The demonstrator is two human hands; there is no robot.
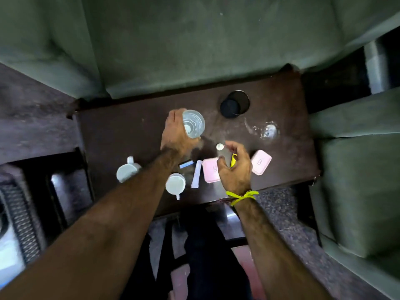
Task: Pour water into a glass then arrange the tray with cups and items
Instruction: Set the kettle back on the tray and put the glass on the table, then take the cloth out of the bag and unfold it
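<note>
Steadying glass (193, 124) with your left hand (176, 135) wrapped round it — right hand (234, 167) grips capped bottle (224, 155), ready for pouring.

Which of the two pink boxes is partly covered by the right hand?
The nearer pink box, beside the white stick; the right hand overlaps its edge. The other pink box lies uncovered, further right.

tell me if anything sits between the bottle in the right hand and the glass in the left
Nothing visible does. The right hand holds the bottle just right of the glass gripped by the left hand, with only bare table between.
</note>
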